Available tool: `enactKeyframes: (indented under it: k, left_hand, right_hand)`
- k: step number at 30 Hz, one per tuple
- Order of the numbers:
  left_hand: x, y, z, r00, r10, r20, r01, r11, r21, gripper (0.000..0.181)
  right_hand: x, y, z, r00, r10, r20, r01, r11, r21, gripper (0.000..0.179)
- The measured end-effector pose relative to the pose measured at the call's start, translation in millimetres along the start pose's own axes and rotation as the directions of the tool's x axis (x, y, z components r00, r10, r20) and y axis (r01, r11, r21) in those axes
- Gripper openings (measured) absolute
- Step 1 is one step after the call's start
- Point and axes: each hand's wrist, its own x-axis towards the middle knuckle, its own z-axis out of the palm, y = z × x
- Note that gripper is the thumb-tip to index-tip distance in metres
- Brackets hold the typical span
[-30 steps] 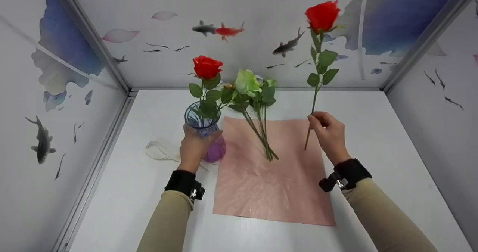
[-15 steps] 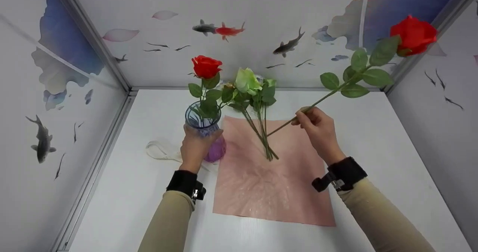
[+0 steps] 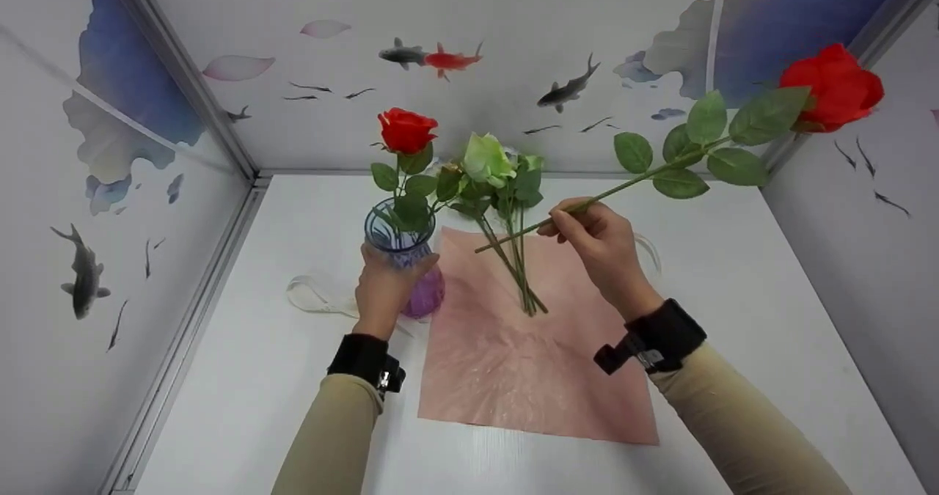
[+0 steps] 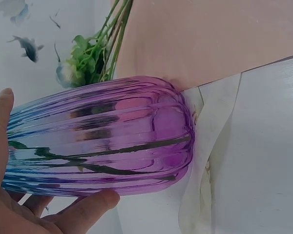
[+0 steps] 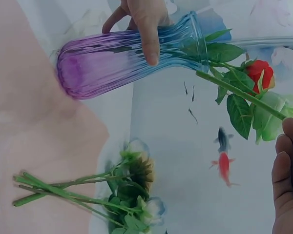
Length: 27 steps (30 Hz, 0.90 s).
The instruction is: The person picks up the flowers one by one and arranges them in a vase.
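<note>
My left hand [image 3: 389, 282] grips a ribbed glass vase [image 3: 398, 242], blue at the neck and purple at the base. A red rose [image 3: 407, 130] stands in it; a pale green rose [image 3: 488, 159] shows beside that one, and stems cross inside the glass in the left wrist view. My right hand [image 3: 601, 249] pinches the stem of a second red rose [image 3: 832, 88], slanted with its bloom up to the right. That stem's bare end points left, overlapping the loose stems in the head view. In the right wrist view the held stem [image 5: 244, 95] ends right at the vase's rim.
Several loose flower stems [image 3: 522, 282] lie on a pink wrapping sheet [image 3: 535, 378], blooms towards the back wall. A white ribbon [image 3: 312, 297] lies left of the vase; a pale loop [image 3: 649, 254] shows behind my right hand. Printed panels enclose the white table [image 3: 242, 378].
My right hand has moved left towards the vase, tipping its rose from nearly upright to a slant with the bloom at the right. My left hand and the vase have stayed in place.
</note>
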Motion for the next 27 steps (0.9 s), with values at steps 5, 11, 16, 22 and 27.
enactKeyframes:
  k: [5,11,16,22,27]
  left_hand:
    - [0.4,-0.5,0.5,1.0,0.006,-0.001,-0.006,1.0,-0.001,0.119]
    - [0.1,0.6,0.3,1.0,0.008,-0.01,-0.008,1.0,0.01,0.117]
    - [-0.2,0.4,0.5,1.0,0.021,-0.02,-0.02,1.0,0.02,0.116]
    - [-1.1,-1.5,0.2,0.998,0.046,-0.03,-0.046,0.999,0.009,0.116]
    - [-1.3,-1.7,0.3,0.998,0.048,-0.027,-0.048,0.999,0.007,0.117]
  right_hand:
    - [5.2,-11,9,0.999,-0.019,0.034,0.019,1.0,-0.003,0.017]
    - [10.8,-21,20,0.997,-0.017,0.069,0.017,1.0,0.006,0.021]
    - [15.9,-27,30,0.996,-0.025,0.089,0.024,1.0,0.018,0.021]
    - [21.6,-33,43,0.993,-0.007,0.119,0.006,1.0,0.003,0.021]
    - [24.6,-34,54,0.987,0.01,0.158,-0.002,0.999,-0.054,0.022]
